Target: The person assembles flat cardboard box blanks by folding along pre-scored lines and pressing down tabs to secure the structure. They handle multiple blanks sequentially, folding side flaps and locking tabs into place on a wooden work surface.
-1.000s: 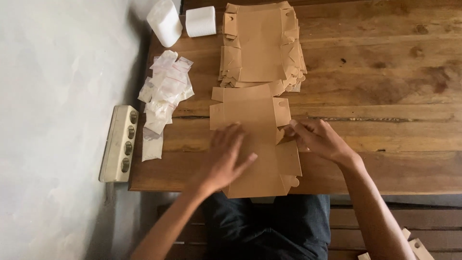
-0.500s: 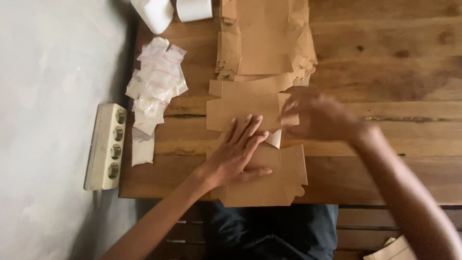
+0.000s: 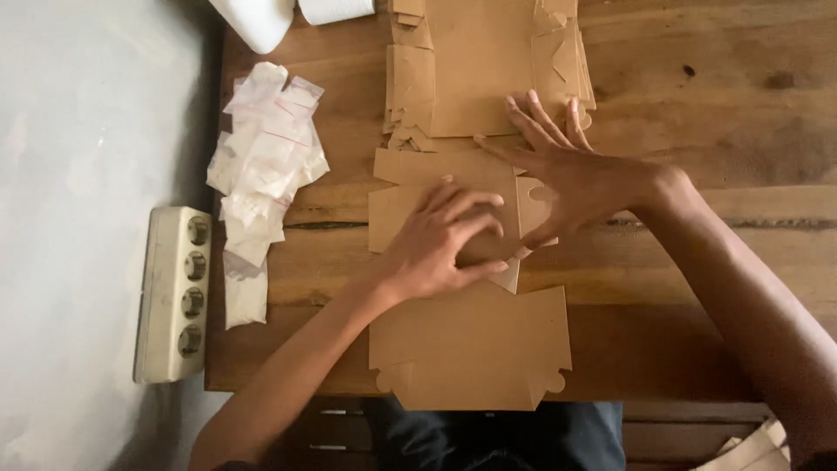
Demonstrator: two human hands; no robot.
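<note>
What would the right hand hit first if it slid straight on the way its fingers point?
Probably the stack of flat cardboard blanks: the right hand points up-left across the table, and its fingertips already overlap the stack's near edge.

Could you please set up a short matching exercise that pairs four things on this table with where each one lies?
Things:
1. flat cardboard blank
2. stack of cardboard blanks
3. pile of small plastic bags
4. power strip

Places:
A. at the table's left edge, beside the wall
B. at the far edge of the table, beyond both hands
C. under the left hand, reaching the near edge
D. left of the cardboard, on the wood

Pairs: 1-C, 2-B, 3-D, 4-A
</note>
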